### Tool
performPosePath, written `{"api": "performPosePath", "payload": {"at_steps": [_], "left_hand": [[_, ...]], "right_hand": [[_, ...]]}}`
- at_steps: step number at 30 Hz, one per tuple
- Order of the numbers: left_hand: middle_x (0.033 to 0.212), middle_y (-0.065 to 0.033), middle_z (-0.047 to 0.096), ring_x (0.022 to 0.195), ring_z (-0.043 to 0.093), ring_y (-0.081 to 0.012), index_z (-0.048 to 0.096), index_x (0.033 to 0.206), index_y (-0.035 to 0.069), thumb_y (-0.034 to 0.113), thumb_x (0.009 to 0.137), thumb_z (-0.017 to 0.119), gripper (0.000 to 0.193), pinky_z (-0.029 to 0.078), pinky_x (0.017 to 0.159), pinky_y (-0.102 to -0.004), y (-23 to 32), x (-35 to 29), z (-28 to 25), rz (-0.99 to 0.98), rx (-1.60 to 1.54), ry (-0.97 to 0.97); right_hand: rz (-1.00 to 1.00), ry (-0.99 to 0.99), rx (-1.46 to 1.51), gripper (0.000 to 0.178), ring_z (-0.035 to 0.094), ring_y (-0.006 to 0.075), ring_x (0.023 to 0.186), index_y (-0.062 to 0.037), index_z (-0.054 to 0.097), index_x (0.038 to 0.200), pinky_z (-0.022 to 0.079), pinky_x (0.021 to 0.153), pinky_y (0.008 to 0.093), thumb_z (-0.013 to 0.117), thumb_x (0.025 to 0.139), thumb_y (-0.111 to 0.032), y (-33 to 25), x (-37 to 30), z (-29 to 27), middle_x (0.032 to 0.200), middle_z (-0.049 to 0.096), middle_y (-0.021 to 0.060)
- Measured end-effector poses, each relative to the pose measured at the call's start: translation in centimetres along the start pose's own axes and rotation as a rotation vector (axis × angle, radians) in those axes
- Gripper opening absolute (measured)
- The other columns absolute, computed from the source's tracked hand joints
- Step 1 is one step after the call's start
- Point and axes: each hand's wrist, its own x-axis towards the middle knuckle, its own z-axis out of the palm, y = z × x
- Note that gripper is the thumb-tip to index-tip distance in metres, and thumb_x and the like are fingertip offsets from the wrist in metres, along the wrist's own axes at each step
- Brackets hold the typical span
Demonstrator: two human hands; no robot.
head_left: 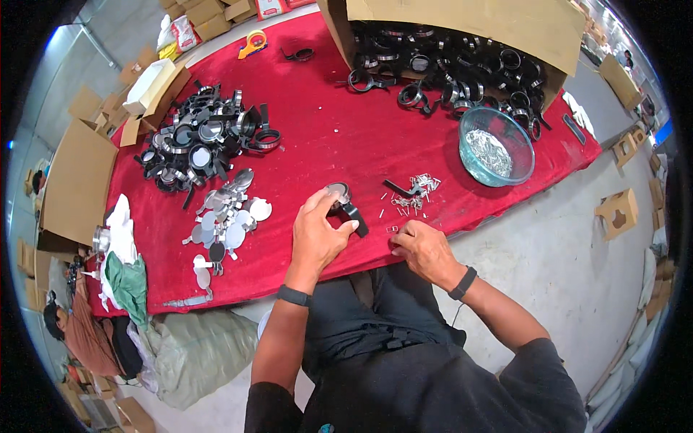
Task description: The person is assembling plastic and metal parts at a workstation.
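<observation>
Left hand [319,229] grips black-handled ring [354,214]; right hand [424,250] curled, contents unclear; red-white bag's [271,9] print illegible.

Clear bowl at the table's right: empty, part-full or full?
Part-full: small silvery metal pieces cover the bottom of the clear bowl, and bare see-through wall rises above them to the rim.

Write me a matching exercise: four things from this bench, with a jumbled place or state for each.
1. Yellow tape dispenser
2. Transparent bowl
3. Green cloth
4. Black-handled round piece

A. At the table's left edge, beside a white cloth
B. Gripped by the left hand
C. On the far part of the red tablecloth
D. Holding small silver pieces

Pairs: 1-C, 2-D, 3-A, 4-B
</observation>
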Motion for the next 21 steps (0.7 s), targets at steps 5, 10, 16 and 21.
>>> {"api": "performPosePath", "payload": {"at_steps": [5,10,16,21], "left_hand": [[0.144,-0.0253,0.068,0.132,0.067,-0.0407,0.073,0.135,-0.001,0.017,0.075,0.092,0.065,0.052,0.117,-0.0444,-0.5,1.7,-1.0,0.039,0.105,-0.052],[0.150,-0.0245,0.064,0.136,0.065,-0.0406,0.071,0.138,0.000,0.017,0.077,0.091,0.066,0.051,0.119,-0.0444,-1.3,2.3,-1.8,0.020,0.030,-0.106],[0.150,-0.0246,0.064,0.139,0.063,-0.0404,0.070,0.140,0.000,0.018,0.079,0.089,0.066,0.048,0.122,-0.0447,-1.8,1.8,-1.5,0.045,0.001,-0.093],[0.151,-0.0252,0.064,0.141,0.061,-0.0407,0.070,0.141,0.000,0.022,0.085,0.085,0.062,0.047,0.123,-0.0451,-2.7,1.7,-1.8,0.052,0.038,-0.100]], "right_hand": [[-0.103,-0.021,-0.036,0.019,0.072,0.0317,0.091,-0.0059,0.077,0.102,0.059,0.077,0.0448,0.084,0.084,-0.007,1.3,0.1,-0.2,0.095,0.069,0.0106],[-0.108,-0.094,-0.077,0.019,0.072,0.0326,0.093,-0.0052,0.075,0.103,0.060,0.079,0.0442,0.081,0.085,-0.006,0.5,0.6,-0.9,0.096,0.069,0.0109],[-0.243,0.029,0.136,0.017,0.070,0.0363,0.092,-0.0040,0.072,0.105,0.058,0.079,0.0483,0.076,0.089,-0.002,2.2,0.7,-0.8,0.095,0.069,0.0148],[-0.068,0.178,0.104,0.013,0.072,0.0383,0.090,-0.0033,0.074,0.107,0.060,0.079,0.0459,0.075,0.094,-0.002,-0.5,5.2,-0.7,0.096,0.073,0.0159]]}}
